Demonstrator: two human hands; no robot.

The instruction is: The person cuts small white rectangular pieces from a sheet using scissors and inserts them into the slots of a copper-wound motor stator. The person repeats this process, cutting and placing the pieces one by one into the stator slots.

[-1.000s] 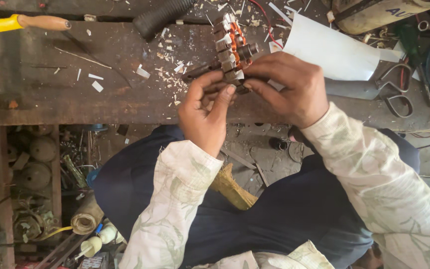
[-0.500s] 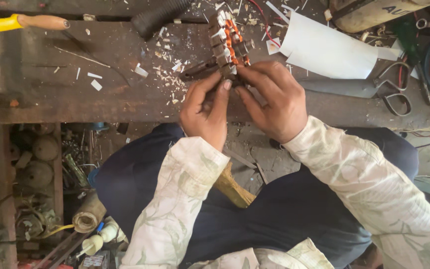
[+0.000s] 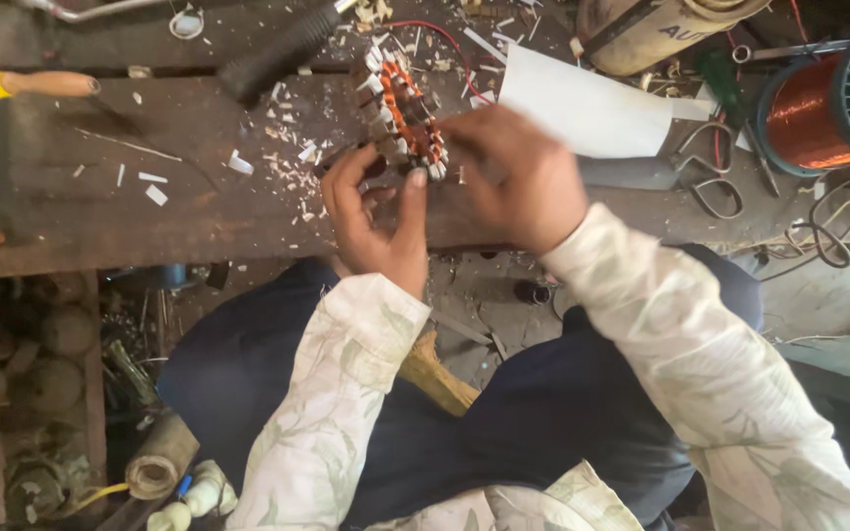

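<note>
Round metal ring point(image 3: 407, 116) with orange wire held up over the desk point(image 3: 100, 197) edge, left hand point(image 3: 376, 221) fingers pinching it, right hand point(image 3: 518, 177) blurry, grip unclear. Orange wire in many slots already, white paper bits sticking out

The motor stator point(image 3: 405, 113) is a small ring of grey metal laminations whose slots carry orange copper windings, with white insulation paper strips poking out at the slot ends. It stands tilted on edge, its round face turned up and leftward, over the dark wooden desk point(image 3: 100, 187) near its far edge, roughly midway along the desk's length.
</note>
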